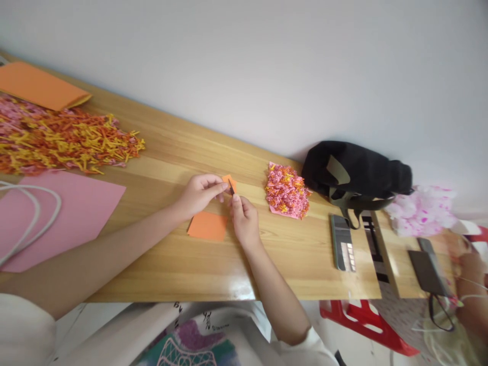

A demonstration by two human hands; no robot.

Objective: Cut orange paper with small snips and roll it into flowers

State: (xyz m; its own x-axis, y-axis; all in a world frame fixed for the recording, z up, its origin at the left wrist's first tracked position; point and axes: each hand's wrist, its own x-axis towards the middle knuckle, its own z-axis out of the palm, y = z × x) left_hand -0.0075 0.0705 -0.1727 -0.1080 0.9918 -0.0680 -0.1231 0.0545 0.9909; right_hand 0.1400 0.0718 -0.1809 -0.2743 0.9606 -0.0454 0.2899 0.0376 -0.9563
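Note:
A small piece of orange paper (226, 178) is pinched in the fingers of my left hand (200, 195). My right hand (245, 218) grips a thin dark tool (231, 187) whose upper end lies against that paper; its exact kind cannot be made out. Just below both hands, small orange paper sheets (208, 226) lie on the wooden table (168, 188). To the right of my hands sits a heap of tiny pink, orange and yellow twisted paper pieces (287, 190) on a pink sheet.
At left are a larger pile of twisted pieces (76, 137), a folded orange sheet (38, 84), pink paper (84, 203) and a white cable (59, 203). Rightward lie a black bag (358, 170) and a phone (343, 244). Another person's arm (470, 284) is at far right.

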